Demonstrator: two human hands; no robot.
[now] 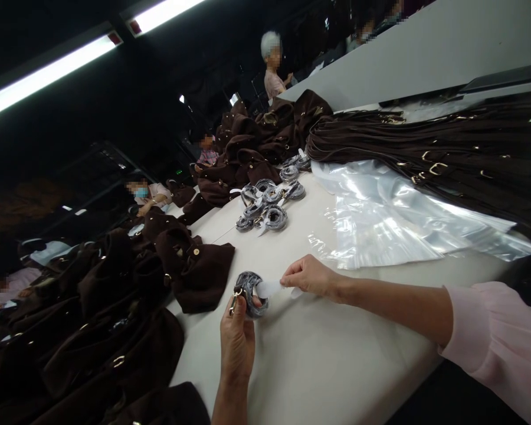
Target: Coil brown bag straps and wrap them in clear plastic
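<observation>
My left hand [239, 336] is closed around a coiled bag strap [249, 283] wrapped in clear plastic. A gold clasp [235, 298] on the coil shows beside my thumb. To its right, my right hand [312, 274] pinches the end of a white paper-like strip [269, 287], which reaches from the middle of the coil to my fingertips. A pale flap also shows just under the right fingers; what it belongs to I cannot tell. Both hands are above the light table [318, 348].
Several wrapped strap coils [274, 218] lie farther back. Flat clear plastic bags [380, 218] are at the right, below a heap of long dark straps [425, 141]. Brown handbags [199, 265] pile up along the left and back. Co-workers, one in a white cap [272, 71], are beyond.
</observation>
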